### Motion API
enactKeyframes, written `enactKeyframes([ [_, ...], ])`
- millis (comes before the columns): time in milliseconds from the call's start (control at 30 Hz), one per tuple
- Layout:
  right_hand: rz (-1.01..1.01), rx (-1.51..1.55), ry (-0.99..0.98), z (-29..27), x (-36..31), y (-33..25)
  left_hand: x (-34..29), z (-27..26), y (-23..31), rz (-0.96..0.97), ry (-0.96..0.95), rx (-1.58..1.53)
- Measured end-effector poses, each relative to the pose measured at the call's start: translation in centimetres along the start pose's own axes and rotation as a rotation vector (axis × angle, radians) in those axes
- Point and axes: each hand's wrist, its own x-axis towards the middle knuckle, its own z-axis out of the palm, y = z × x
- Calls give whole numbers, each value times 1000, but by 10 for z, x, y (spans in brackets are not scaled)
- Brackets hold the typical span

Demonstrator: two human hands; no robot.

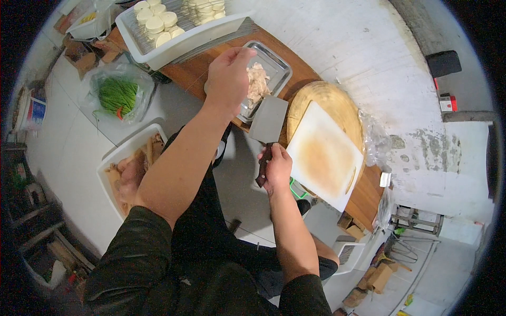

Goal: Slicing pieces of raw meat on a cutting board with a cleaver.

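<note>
My right hand [278,167] is wrapped round the dark handle of a cleaver [269,118]. Its broad grey blade reaches over the near edge of a metal tray [285,71], close to pale shredded meat [257,81] lying inside. Over the tray's left side I hold my left hand [229,79], its fingers curled together; whatever they may hold is hidden. To the right of the blade, a white cutting board [322,150] with a brownish stain rests on a round wooden chopping block [311,95].
A white crate [182,46] of round, pale yellow pieces stands at the table's far left. On the floor to the left are a plastic bag of green stalks [118,95] and a white tub [108,158] of raw meat. Crumpled clear plastic [375,139] lies between block and wall.
</note>
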Motion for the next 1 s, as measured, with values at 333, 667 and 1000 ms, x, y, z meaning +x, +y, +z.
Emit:
enactKeyframes([
  [333,-297,-441,-88,5,18,-45,-3,3,13,7,61,-52],
  [667,-599,-841,48,21,113,-55,-1,6,21,110,229,-31],
  [1000,-394,-641,73,31,131,-34,-1,6,16,49,181,-143],
])
